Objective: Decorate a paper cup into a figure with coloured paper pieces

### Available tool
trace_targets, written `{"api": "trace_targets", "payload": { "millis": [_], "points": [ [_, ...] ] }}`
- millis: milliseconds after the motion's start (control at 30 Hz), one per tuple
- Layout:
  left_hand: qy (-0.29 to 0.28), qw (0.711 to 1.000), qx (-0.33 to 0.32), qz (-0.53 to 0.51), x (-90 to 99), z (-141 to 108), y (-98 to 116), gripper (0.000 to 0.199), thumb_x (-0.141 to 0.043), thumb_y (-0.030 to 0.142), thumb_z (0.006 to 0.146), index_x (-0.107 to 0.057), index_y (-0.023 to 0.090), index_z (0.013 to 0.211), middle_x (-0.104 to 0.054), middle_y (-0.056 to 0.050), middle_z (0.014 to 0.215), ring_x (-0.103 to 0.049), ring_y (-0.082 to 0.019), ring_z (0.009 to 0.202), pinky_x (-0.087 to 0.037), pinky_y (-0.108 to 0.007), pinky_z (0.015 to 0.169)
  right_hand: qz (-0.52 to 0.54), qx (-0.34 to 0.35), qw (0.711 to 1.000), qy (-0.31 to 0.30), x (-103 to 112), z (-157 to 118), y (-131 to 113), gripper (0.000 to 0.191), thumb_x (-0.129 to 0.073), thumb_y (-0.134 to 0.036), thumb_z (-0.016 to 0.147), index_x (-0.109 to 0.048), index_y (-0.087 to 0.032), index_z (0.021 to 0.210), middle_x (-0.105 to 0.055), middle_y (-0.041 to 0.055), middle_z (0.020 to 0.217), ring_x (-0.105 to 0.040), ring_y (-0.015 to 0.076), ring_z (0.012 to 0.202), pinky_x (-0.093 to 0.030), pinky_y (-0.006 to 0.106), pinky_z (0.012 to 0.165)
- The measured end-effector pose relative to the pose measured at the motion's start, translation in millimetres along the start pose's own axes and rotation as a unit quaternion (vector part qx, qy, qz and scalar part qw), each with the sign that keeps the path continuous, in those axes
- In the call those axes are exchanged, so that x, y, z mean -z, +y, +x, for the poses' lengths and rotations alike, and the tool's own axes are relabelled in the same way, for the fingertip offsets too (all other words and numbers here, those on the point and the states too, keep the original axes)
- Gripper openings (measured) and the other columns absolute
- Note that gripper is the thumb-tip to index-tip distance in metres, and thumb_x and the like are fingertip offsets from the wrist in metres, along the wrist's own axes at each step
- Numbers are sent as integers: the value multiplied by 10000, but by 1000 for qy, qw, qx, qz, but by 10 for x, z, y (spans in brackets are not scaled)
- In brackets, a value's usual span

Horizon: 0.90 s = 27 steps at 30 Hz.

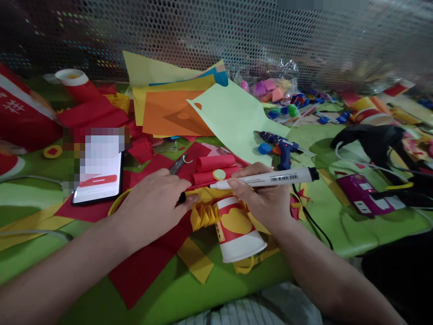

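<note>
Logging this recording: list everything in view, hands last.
Marker: one, white, centre
Cups: several, red and white, scattered
Pleated strip: one, yellow, by front cup
Rolls: at least two, red, centre
Phone: one, black, left
Paper sheets: several, multicoloured, throughout
Glue gun: one, blue, right
Socket block: one, purple, right
Package: one, red, left
Bagged pieces: several, mixed, back
Tabletop: one, green, beneath
Mesh: one, grey, behind
Small clutter: uncounted, mixed, throughout
Left hand: one, bare, holding black piece
Right hand: one, bare, gripping marker
</note>
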<state>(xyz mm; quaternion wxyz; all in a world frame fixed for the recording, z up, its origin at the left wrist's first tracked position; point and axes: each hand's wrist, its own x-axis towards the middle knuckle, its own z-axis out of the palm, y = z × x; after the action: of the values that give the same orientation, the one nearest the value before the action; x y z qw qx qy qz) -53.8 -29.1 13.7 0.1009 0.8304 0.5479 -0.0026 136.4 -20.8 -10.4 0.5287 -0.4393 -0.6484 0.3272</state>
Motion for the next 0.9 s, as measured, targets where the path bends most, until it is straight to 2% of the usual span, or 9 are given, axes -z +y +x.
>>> {"api": "trace_targets", "payload": {
  "millis": [400, 633, 900],
  "points": [
    [4, 1000, -3, -3, -22, -4, -2, 333, -376, 385, 833, -646, 191, 819, -632, -68, 722, -561, -253, 755, -425, -362, 638, -45, 32, 998, -12, 35, -27, 57, 114, -655, -212, 709, -558, -215, 649, -572, -49, 527, -517, 92, 450, -409, 207, 379],
    [4, 1000, -4, -10, -28, -16, -6, 319, -383, 376, 836, -643, 191, 826, -627, -66, 732, -558, -257, 769, -420, -364, 642, -20, 33, 999, 2, 80, -14, 33, 98, -653, -175, 705, -572, -222, 675, -565, -48, 528, -501, 93, 430, -387, 211, 359],
    [-3, 1000, -2, -8, -11, -2, -1, 312, -384, 361, 833, -646, 192, 823, -621, -62, 711, -554, -252, 760, -410, -350, 632, -8, 24, 1000, -17, 29, -18, 34, 100, -655, -183, 705, -563, -200, 670, -560, -58, 529, -497, 73, 431, -376, 189, 367]
  ]
}}
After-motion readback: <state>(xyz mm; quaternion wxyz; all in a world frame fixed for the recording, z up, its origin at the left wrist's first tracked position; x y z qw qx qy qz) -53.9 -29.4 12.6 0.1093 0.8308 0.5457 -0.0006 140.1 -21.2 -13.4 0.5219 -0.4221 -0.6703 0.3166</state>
